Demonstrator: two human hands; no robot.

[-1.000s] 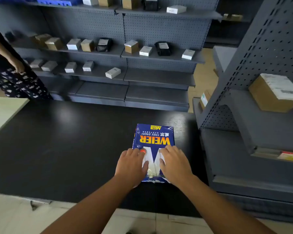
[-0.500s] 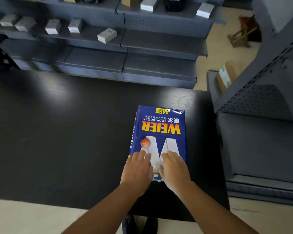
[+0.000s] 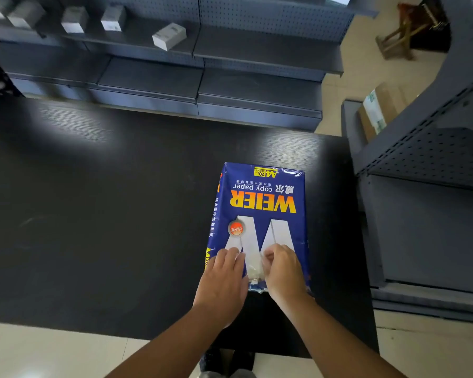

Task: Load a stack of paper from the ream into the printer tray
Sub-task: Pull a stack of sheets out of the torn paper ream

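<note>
Both hands on ream (image 3: 260,214) near end, flat on table (image 3: 107,214). Left hand (image 3: 221,285) flat, fingers together; right hand (image 3: 281,271) pinching wrapper. Pin ream, tear seam evenly.

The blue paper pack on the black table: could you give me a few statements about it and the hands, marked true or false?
1. The ream lies flat on the black table. True.
2. Only one hand touches it. False: the left hand and right hand both rest on its near end.
3. The wrapper is torn at the near end. True.
4. A printer stands beside the ream. False: none is in view.
5. The shelves hold small boxes. True.
</note>
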